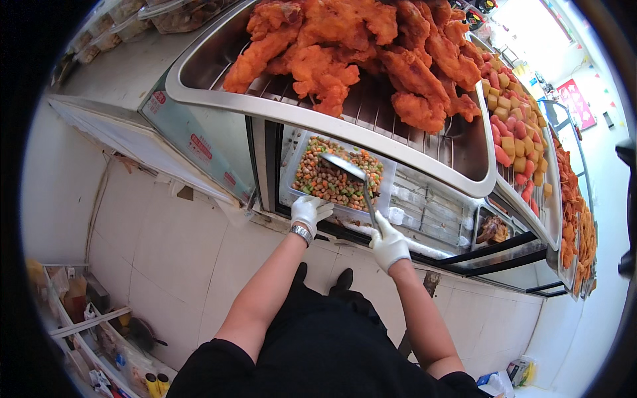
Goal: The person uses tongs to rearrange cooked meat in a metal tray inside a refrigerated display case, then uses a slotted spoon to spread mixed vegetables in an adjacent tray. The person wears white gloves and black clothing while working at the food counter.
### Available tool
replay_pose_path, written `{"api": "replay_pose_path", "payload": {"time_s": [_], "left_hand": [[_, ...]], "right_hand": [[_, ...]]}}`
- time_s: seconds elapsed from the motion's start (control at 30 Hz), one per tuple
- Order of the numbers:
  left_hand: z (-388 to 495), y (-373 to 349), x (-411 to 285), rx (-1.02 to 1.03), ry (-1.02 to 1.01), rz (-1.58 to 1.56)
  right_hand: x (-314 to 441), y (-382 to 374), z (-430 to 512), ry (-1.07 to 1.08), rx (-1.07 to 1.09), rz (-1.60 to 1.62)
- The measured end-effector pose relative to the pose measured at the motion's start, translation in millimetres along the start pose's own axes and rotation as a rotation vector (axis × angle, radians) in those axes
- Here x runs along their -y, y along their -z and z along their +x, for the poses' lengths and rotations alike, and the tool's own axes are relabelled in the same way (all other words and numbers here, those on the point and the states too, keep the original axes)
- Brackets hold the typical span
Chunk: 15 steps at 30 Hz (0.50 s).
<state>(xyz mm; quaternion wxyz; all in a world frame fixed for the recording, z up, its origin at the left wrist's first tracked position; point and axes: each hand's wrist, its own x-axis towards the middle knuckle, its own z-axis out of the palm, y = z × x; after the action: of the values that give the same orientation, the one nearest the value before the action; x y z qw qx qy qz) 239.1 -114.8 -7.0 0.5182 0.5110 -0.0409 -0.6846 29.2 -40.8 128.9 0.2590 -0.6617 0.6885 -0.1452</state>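
Observation:
My right hand (389,245), in a white glove, grips the dark handle of a metal serving spoon (344,165). The spoon's broad head lies over a mix of brown beans or peanuts with orange and green diced pieces (331,186). This mix fills a clear plastic tub (386,191) inside the glass display case. My left hand (309,213), gloved too and with a metal watch (301,233) at the wrist, holds the tub's near rim at the left, its thumb pointing right.
Above the opening juts a steel tray (318,117) of fried, battered meat (328,74). Trays of pink sausages and yellow cubes (520,134) continue to the right. Inside the case, a small tray (492,230) holds brown meat beside a wire rack (428,209). Cluttered shelves (89,323) stand behind at left.

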Motion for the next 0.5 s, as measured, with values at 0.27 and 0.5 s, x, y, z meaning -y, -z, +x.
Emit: {"api": "replay_pose_path", "payload": {"time_s": [0.27, 0.5], "left_hand": [[-45, 12, -34, 0.043, -0.147, 0.617], [-21, 10, -45, 0.07, -0.543, 0.803]], "right_hand": [[-15, 32, 1, -0.407, 0.132, 0.816], [-16, 18, 0, -0.523, 0.283, 1.067]]}}
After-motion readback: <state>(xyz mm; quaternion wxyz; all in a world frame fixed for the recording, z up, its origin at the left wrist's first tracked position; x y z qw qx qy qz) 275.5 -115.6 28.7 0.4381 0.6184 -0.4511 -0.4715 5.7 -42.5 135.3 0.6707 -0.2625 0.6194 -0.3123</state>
